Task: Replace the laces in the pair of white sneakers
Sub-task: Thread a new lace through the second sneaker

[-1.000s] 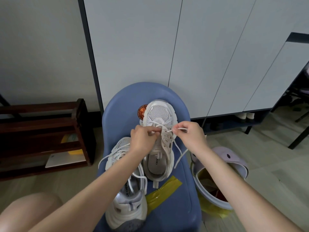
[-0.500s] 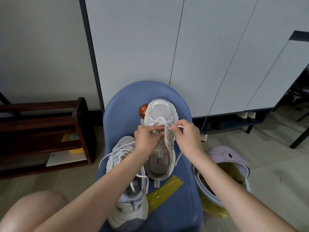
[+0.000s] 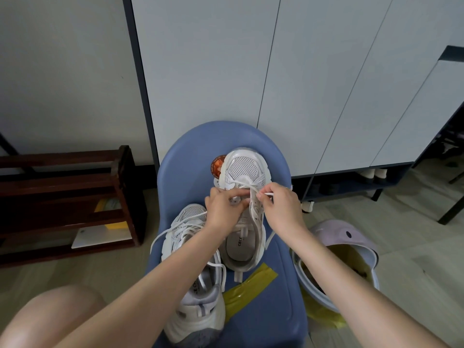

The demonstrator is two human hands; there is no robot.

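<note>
Both hands had crept slightly toward the toe of the far sneaker [image 3: 244,197] on the blue chair [image 3: 276,310]. Left hand [image 3: 223,209] gripped its eyelet area; right hand [image 3: 281,207] pinched the lace [image 3: 270,194] tip. Left forearm hid part of the near sneaker [image 3: 193,285]. A bin [image 3: 351,247] stood just beside the chair.

No sleeves on me: both forearms bare to frame bottom. My left hand [image 3: 223,209] and right hand [image 3: 281,209] ungloved. Bare knee [image 3: 50,317] lower left.
</note>
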